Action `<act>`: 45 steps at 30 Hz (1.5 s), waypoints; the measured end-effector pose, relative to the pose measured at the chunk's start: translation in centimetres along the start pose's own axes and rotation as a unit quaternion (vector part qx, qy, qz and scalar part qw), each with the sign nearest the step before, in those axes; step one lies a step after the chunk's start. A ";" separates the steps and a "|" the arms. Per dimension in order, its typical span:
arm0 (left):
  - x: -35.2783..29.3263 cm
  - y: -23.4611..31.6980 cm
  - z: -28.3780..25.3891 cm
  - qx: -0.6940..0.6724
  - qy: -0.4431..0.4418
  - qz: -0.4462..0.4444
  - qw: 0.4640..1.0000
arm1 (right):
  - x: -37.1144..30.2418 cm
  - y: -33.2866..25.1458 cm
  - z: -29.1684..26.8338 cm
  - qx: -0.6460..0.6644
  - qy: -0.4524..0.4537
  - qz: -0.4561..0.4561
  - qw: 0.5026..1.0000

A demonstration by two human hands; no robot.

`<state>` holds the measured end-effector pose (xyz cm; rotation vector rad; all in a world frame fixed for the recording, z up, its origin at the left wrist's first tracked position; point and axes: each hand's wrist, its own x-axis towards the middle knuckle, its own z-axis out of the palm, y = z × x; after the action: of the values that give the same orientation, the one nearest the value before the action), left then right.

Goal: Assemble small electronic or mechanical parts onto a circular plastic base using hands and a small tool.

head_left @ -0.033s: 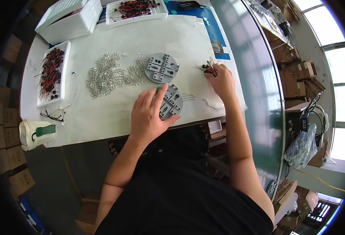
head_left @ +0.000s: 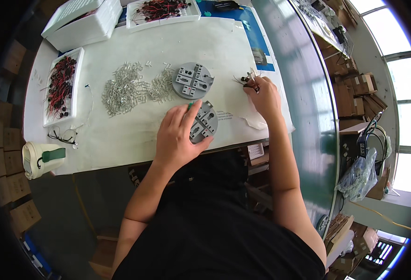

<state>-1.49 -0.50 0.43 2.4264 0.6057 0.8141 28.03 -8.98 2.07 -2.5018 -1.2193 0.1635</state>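
My left hand [head_left: 175,135] curves around the near grey round fixture [head_left: 207,122], with the forefinger over its top and the thumb at its lower edge. A bit of green shows beside that forefinger. Just beyond, touching or nearly so, a second grey round fixture [head_left: 193,80] lies flat, its face divided by a cross of slots with small blocks. Off to the right my right hand [head_left: 265,96] has its fingertips pinched together at a small cluster of dark parts with thin leads [head_left: 245,80]. What exactly the fingertips hold is too small to tell.
Two piles of small clear U-shaped pieces [head_left: 124,91] lie left of the fixtures. White trays [head_left: 80,70] hold red-and-black wired parts at the left and back. A white box [head_left: 82,30], eyeglasses [head_left: 65,136] and a cream container [head_left: 33,159] stand along the left side.
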 end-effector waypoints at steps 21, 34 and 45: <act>1.6 -1.0 -5.2 -0.097 0.129 -0.026 0.987 | -5.3 -6.3 -1.7 0.405 -0.051 -0.046 0.912; 3.4 1.9 -3.0 -0.259 0.037 -0.035 0.964 | -9.0 -8.0 -0.4 0.603 -0.119 -0.065 0.786; 2.9 3.1 -3.1 -0.188 0.072 -0.006 0.980 | -9.8 -7.8 0.3 0.658 -0.112 -0.142 0.731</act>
<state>-0.63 -0.28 5.59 2.0325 0.4690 1.0056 16.09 -12.14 4.10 -1.0419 -0.9499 0.8999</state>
